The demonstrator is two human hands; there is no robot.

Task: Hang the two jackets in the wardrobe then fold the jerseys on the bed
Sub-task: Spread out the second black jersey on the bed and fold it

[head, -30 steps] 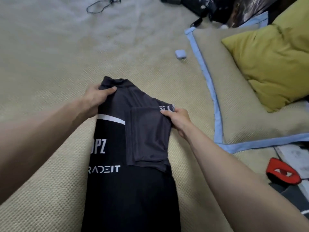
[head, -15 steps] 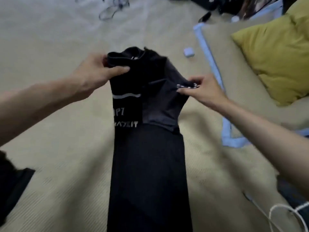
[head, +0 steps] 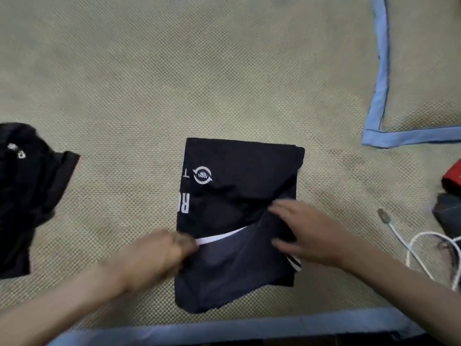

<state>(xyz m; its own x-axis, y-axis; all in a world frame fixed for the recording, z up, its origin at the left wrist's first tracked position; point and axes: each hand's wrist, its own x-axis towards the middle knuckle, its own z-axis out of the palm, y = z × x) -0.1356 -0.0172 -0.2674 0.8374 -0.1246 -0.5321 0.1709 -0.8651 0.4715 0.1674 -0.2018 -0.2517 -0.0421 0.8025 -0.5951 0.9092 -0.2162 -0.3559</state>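
A black jersey (head: 237,191) with white print lies folded into a compact rectangle in the middle of the beige bed mat (head: 224,83). Its near half shows a white stripe and a greyer panel. My left hand (head: 162,255) is at the jersey's left edge by the white stripe, its fingers curled on the cloth; it is blurred. My right hand (head: 306,228) lies on the right side of the fold with fingers stretched out and spread. A second black garment (head: 30,191) sits crumpled at the left edge of the view.
The mat's blue border (head: 224,325) runs along the near edge of the bed. A blue-edged pillow (head: 379,96) is at the upper right. A white cable (head: 411,245) with a plug lies to the right, beside a red item (head: 454,176) and a dark item (head: 449,216).
Both hands lifted the jersey's collar end and brought it over toward me, so the long strip is now a short rectangle. The view has tilted down to the near bed edge.
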